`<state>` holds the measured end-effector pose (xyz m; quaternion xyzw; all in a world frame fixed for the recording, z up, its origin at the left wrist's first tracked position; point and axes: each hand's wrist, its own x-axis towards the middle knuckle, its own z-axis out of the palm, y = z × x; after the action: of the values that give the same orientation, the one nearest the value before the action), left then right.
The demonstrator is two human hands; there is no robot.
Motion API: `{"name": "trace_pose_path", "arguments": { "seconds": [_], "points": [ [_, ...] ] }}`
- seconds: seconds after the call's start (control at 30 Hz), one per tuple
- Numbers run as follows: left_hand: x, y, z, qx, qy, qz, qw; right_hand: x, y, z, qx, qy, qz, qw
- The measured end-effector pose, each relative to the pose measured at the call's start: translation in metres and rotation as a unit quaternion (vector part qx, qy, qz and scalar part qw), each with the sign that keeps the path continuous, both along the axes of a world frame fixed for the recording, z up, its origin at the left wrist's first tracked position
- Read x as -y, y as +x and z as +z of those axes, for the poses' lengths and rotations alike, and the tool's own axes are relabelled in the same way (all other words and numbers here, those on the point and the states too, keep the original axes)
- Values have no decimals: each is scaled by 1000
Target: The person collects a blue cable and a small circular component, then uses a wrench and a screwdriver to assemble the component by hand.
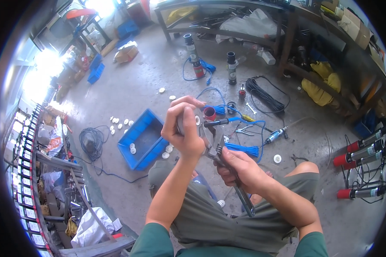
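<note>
My right hand [240, 169] is wrapped round the handle of a dark adjustable wrench [245, 200], which slants down toward my lap. The wrench's jaws are up beside my left wrist, at a metal part that is mostly hidden. My left hand [183, 128] is closed, fingers curled and raised, round a dark rounded part whose kind I cannot make out. Just right of these fingers a black cable sleeve [217, 123] runs into a blue cable [244, 120]. Beyond it stands a short red cylinder [209, 113], open at the top.
A blue bin [126, 150] stands left, with white discs [119, 126] around it. Ahead stand two pump bodies [231, 68], a coiled black cable [263, 95], pliers [244, 130] and a blue power screwdriver [275, 135]. Red-ended pumps [359, 192] lie right; benches [218, 32] line the back.
</note>
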<state>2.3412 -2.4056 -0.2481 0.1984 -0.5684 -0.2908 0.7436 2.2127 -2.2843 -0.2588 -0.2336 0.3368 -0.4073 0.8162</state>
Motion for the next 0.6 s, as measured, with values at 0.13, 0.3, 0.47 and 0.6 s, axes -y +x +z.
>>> {"name": "trace_pose_path", "arguments": {
  "seconds": [0.13, 0.3, 0.47, 0.6],
  "points": [
    [11, 4, 6, -170, 141, -124, 967, 1, -11, -12, 7, 21, 9, 1000],
    [9, 13, 6, -245, 219, -272, 904, 2, -13, -19, -30, -34, 5, 999],
    [1, 7, 10, -173, 246, -327, 896, 5, -18, -18, -139, -186, -27, 972],
    [-3, 4, 9, -190, 235, -384, 872, 11, -27, -17, -266, -271, -31, 925]
  ]
}}
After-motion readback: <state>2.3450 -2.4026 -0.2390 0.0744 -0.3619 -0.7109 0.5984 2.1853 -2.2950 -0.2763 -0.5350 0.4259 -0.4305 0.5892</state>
